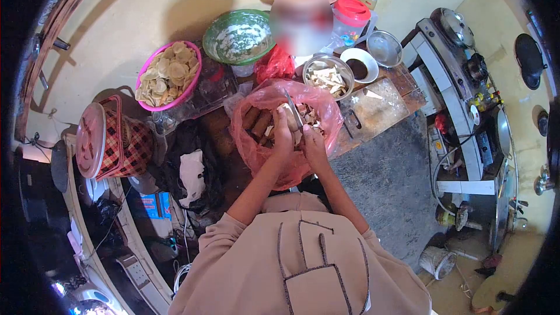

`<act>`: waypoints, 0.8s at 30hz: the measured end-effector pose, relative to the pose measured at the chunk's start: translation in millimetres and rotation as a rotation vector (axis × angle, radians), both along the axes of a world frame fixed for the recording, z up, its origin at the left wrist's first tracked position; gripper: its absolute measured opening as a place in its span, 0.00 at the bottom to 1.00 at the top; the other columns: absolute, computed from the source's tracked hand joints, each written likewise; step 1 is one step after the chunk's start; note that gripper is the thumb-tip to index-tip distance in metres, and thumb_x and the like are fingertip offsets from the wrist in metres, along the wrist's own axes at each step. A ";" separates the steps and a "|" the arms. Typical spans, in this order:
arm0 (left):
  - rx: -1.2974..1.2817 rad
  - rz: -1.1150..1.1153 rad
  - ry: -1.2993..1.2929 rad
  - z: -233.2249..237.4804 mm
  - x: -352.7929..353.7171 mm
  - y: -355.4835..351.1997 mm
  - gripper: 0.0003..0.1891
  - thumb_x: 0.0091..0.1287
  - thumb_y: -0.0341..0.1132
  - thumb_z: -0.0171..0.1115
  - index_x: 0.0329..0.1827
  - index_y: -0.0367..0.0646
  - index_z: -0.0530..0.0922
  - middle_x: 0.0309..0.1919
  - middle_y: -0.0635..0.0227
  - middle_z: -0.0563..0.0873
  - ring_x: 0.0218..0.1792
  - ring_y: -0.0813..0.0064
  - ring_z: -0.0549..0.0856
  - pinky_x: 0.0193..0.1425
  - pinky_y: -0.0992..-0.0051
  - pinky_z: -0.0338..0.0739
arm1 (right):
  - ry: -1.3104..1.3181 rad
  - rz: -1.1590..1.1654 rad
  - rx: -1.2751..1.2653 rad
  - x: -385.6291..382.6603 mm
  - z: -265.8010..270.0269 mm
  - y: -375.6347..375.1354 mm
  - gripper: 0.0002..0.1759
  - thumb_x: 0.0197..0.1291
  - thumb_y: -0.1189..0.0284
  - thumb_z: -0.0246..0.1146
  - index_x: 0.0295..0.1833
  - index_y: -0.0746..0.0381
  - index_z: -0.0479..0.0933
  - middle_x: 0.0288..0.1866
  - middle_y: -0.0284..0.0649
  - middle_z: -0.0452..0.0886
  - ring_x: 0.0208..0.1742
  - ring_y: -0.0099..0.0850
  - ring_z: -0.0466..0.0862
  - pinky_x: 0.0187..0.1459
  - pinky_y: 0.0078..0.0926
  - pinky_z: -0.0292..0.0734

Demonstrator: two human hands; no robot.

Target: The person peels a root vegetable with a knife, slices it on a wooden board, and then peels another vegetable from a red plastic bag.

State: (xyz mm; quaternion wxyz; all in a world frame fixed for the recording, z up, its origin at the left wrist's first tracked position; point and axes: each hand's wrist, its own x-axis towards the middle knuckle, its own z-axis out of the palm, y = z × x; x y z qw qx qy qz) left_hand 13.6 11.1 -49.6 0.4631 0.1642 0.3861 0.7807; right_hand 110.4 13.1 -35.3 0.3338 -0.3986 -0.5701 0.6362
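The left hand had its fingers curled around a pale, stubby piece of peeled root, closed as far as the piece allowed, with the fingertips partly hidden. The right hand was closed around the lower end of a narrow knife with a grey metal blade, its handle mostly covered by the fingers; the blade slanted up and away along the root's right side, though whether its edge touched the flesh could not be told. The piece looked whitish and smooth, and it was above the open mouth of a crinkled, translucent pink plastic bag. Inside the bag, thick brown-skinned roots lay on the left, with brown and white peelings to the right. Just beyond the bag stood a round steel bowl of white cut pieces, near a worn, pale cutting board.
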 end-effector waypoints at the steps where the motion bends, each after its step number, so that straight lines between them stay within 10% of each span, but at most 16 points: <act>1: 0.001 0.002 -0.017 4.2 1.7 -0.6 0.19 0.70 0.49 0.36 0.50 0.43 0.62 0.37 0.65 0.76 0.35 0.77 0.78 0.40 0.78 0.74 | 0.000 -0.004 0.003 -0.8 1.1 -0.7 0.23 0.67 0.62 0.42 0.58 0.68 0.67 0.52 0.44 0.74 0.53 0.29 0.72 0.56 0.23 0.63; 5: -0.043 0.078 0.025 -1.4 1.4 0.2 0.18 0.70 0.48 0.37 0.50 0.42 0.62 0.36 0.65 0.76 0.34 0.76 0.78 0.40 0.78 0.74 | -0.084 0.013 0.038 -1.4 -1.2 -1.4 0.23 0.67 0.63 0.41 0.58 0.67 0.67 0.53 0.46 0.74 0.55 0.33 0.73 0.57 0.24 0.62; 10: -0.138 0.070 0.228 18.0 1.6 -4.9 0.13 0.65 0.37 0.51 0.48 0.41 0.63 0.34 0.67 0.76 0.34 0.78 0.77 0.39 0.79 0.73 | -0.020 -0.068 0.146 -9.5 -20.9 -6.7 0.22 0.67 0.58 0.43 0.49 0.65 0.73 0.27 0.32 0.72 0.26 0.19 0.71 0.28 0.18 0.68; 18: -0.157 0.067 0.185 17.1 0.5 -4.9 0.06 0.61 0.32 0.55 0.39 0.41 0.71 0.28 0.73 0.77 0.29 0.82 0.76 0.34 0.82 0.71 | -0.416 -0.014 0.255 -8.8 20.0 -19.1 0.24 0.66 0.58 0.40 0.54 0.64 0.69 0.46 0.58 0.74 0.46 0.54 0.75 0.45 0.40 0.69; 24: -0.092 -0.023 0.038 21.0 -7.1 -5.1 0.06 0.61 0.33 0.57 0.36 0.43 0.72 0.27 0.73 0.77 0.28 0.84 0.76 0.33 0.83 0.70 | -0.109 -0.026 0.217 -16.1 -15.0 -6.5 0.22 0.68 0.62 0.42 0.59 0.64 0.67 0.37 0.43 0.79 0.35 0.29 0.78 0.39 0.25 0.71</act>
